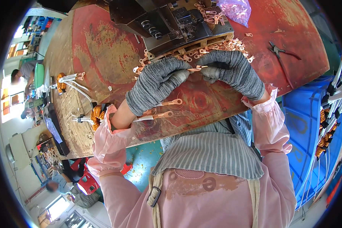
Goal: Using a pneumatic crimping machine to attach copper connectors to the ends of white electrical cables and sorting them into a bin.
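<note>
Both hands wear grey knitted gloves and meet over the red worktable. My left hand [155, 81] pinches a copper cable lug [195, 69] between thumb and fingers. From the other side, my right hand [233, 70] is closed at the lug's other end; whether it grips the lug or a second small copper piece, I cannot make out. Beneath my left wrist lie white leads ending in copper lugs [165, 114]. They seem to run from a copper-wound coil [98, 115] beside my left forearm, though the arm hides part of them.
Ahead stands a dark metal machine [186, 30], with loose copper lugs [233, 45] heaped along its base. Red-handled pliers [281, 57] lie to the right, below a pink plastic bag [235, 10]. Another coil [61, 83] sits left. A blue bin [302, 121] with coils flanks my right side.
</note>
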`<state>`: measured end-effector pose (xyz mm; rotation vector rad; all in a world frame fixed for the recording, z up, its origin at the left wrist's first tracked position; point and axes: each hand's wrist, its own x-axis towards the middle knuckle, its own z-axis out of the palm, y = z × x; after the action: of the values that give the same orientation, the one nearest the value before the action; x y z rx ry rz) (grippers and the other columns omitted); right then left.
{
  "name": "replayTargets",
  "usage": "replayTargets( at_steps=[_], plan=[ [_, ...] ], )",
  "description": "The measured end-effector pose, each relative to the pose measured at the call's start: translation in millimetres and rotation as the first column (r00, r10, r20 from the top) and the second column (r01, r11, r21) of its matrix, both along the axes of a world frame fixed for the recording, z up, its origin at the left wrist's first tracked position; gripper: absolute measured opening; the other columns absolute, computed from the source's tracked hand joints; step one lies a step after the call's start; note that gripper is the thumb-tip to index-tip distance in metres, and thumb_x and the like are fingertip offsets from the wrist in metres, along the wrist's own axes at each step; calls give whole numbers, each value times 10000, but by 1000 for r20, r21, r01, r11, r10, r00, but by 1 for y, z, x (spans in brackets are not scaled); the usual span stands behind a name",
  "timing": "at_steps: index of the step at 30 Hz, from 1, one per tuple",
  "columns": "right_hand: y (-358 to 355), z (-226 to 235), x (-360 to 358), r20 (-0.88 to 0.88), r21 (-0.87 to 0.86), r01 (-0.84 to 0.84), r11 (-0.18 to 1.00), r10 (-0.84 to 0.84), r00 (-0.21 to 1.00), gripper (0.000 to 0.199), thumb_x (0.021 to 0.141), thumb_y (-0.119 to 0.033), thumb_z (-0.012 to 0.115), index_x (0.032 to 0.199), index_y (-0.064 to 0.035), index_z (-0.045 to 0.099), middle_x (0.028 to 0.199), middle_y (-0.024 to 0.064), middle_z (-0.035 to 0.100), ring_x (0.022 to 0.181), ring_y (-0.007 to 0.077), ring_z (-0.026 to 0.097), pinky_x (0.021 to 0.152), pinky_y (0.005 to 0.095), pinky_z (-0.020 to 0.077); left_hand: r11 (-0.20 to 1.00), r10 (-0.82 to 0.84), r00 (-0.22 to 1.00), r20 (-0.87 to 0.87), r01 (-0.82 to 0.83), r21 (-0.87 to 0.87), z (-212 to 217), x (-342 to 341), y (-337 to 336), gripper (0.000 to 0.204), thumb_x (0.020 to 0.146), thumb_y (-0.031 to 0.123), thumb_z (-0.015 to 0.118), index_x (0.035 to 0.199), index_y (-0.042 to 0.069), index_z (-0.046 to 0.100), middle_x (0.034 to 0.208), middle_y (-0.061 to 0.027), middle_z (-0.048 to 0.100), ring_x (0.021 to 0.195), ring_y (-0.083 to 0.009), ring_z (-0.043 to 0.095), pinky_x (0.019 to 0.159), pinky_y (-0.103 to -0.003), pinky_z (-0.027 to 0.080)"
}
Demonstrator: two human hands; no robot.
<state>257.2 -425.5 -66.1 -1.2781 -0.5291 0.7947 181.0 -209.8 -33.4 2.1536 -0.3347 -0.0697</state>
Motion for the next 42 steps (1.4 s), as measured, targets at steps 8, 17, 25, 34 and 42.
replayTargets(
  at_steps=[8,17,25,34,42],
  plan=[
    [2,6,-1,112,18,-27,999,25,993,219,820,-59,624,1028,5,603,871,62,633,756,109,598,695,237,507,997,20,995,102,-28,76,-3,-2,-3,180,813,139,615,949,21,612,812,-127,602,722,-261,602,640,-317,486],
    [7,13,-3,70,-36,-19,999,21,997,220,810,-80,638,1010,5,606,870,76,637,777,122,609,707,247,517,810,-175,892,417,-110,576,-4,-9,-6,287,770,191,613,1018,48,600,855,-101,608,716,-219,604,562,-319,501],
    [15,6,0,184,15,32,999,-35,982,178,808,-65,636,973,1,619,867,60,637,769,100,596,719,237,499,774,-127,919,374,-144,617,3,-10,-7,326,807,154,613,1117,60,575,848,-72,622,718,-193,612,614,-289,513],
    [19,4,11,181,36,16,999,-23,983,173,803,-88,646,955,-4,637,852,57,642,777,103,587,728,231,488,938,-136,755,-642,-110,-329,10,2,62,322,880,204,562,1091,-40,564,758,-56,604,650,-116,561,587,-258,472],
    [29,7,17,210,95,95,991,-113,971,175,803,-106,650,947,-8,646,842,55,643,769,103,594,715,228,488,843,126,931,343,-283,458,14,-18,32,243,782,100,623,1025,102,642,713,-89,584,581,-203,566,547,-289,457]
  ],
)
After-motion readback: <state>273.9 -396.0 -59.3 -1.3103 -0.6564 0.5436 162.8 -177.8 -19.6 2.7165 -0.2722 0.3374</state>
